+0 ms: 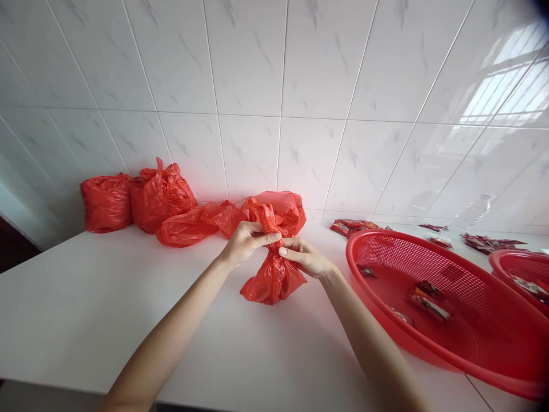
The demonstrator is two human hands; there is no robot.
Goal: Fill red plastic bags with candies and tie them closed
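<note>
A red plastic bag (274, 280) stands on the white table in front of me, its neck gathered and twisted between my hands. My left hand (246, 243) pinches the upper part of the neck from the left, thumb pointing across it. From the right, my right hand (306, 257) grips the neck just below, with thumb and fingers closed on the plastic. The bag's lower part spreads out beneath my hands, and what it contains cannot be made out. Right behind it lies more red plastic (291, 209), partly hidden by the bag's top.
Two full red bags (160, 194) stand at the back left, with a loose red bag (189, 226) beside them. At right, a large red basket (355, 257) holds a few small packets; a second basket (500, 260) is beyond. More packets (349, 227) lie along the tiled wall.
</note>
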